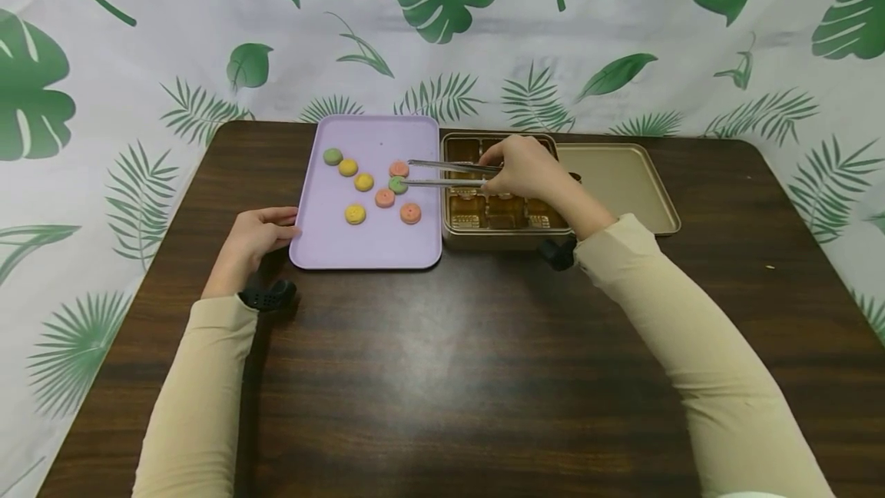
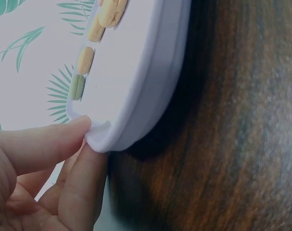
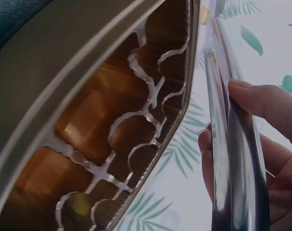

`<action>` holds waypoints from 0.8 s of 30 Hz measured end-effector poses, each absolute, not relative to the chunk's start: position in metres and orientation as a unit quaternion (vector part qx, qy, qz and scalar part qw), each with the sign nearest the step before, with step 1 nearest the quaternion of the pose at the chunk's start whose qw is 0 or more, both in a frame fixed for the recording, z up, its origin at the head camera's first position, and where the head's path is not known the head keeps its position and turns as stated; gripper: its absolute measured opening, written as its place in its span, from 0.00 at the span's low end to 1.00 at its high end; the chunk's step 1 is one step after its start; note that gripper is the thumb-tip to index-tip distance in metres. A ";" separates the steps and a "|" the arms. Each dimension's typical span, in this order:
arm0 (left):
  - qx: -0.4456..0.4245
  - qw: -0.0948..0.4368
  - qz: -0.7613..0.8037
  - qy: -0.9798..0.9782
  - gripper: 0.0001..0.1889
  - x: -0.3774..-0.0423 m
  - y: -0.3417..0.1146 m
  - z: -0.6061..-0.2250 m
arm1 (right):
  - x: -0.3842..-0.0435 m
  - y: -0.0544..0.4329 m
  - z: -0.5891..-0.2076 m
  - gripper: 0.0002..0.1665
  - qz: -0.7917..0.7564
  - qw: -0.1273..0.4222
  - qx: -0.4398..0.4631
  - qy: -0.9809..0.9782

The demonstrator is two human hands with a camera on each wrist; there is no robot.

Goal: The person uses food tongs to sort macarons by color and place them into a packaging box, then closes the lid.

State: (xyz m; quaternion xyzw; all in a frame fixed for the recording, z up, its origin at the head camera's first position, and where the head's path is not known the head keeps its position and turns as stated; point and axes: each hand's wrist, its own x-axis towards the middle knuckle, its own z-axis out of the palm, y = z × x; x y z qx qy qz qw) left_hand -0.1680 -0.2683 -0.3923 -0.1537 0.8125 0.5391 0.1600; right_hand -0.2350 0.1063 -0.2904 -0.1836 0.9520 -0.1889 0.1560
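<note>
My left hand [image 1: 259, 237] pinches the rim of a lilac tray [image 1: 366, 248] at its left side; the thumb lies over the rim in the left wrist view. On the tray lie several small macarons, among them a yellow macaron [image 1: 356, 214], a pink macaron [image 1: 411, 213] and a green macaron [image 1: 333, 156]. My right hand [image 1: 525, 167] grips metal tongs [image 3: 237, 159] above a gold tin [image 1: 498, 240]. The tongs reach left over the tray with their arms spread, tips right at a pink macaron [image 1: 399, 168] and a green macaron [image 1: 397, 185].
Inside the tin is a divided plastic insert [image 3: 100, 171], partly hidden by my right hand in the head view. A flat gold lid [image 1: 622, 183] lies to the tin's right. Behind the dark wooden table [image 1: 429, 375] hangs a leaf-patterned cloth [image 1: 318, 14].
</note>
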 end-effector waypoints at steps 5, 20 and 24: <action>-0.159 0.166 0.528 0.818 0.28 -0.168 -0.267 -0.392 | -0.238 0.099 -0.287 0.27 -0.171 0.162 -0.190 0.953; -0.161 0.168 0.533 0.814 0.28 -0.168 -0.267 -0.389 | -0.240 0.076 -0.276 0.24 -0.107 0.160 -0.208 0.959; -0.162 0.170 0.535 0.812 0.28 -0.168 -0.267 -0.387 | -0.240 0.069 -0.275 0.22 -0.086 0.158 -0.206 0.962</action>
